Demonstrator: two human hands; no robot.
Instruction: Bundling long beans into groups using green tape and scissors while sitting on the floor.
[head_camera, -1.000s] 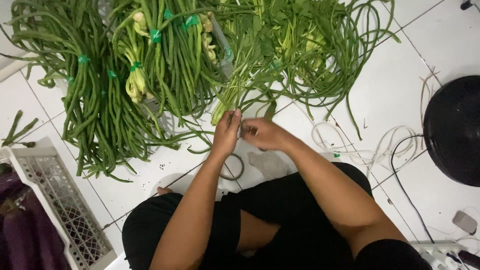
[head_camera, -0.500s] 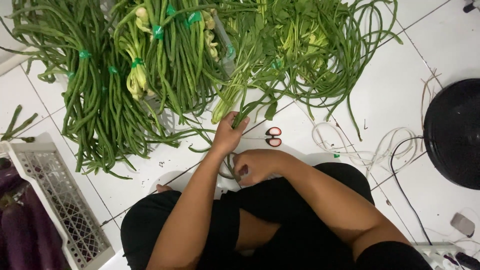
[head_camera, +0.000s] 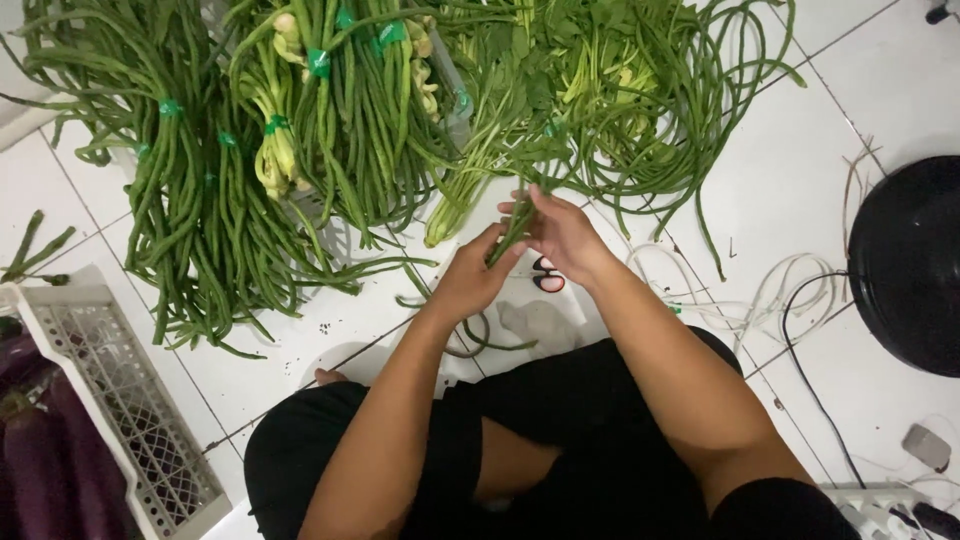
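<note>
Thin green stalks (head_camera: 508, 238), seemingly leafy

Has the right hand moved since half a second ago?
Yes. The right hand has gone up from near the lap, past the scissors on the floor, to the leafy stems.

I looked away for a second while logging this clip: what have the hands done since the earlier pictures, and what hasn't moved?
The right hand, down near the lap half a second ago, has come back up to the leafy green stems. The left hand keeps its grip on them, so both hands now hold the stems. The scissors now lie partly behind the right hand. The tied long bean bundles, the white crate and the black round object stayed put.
</note>
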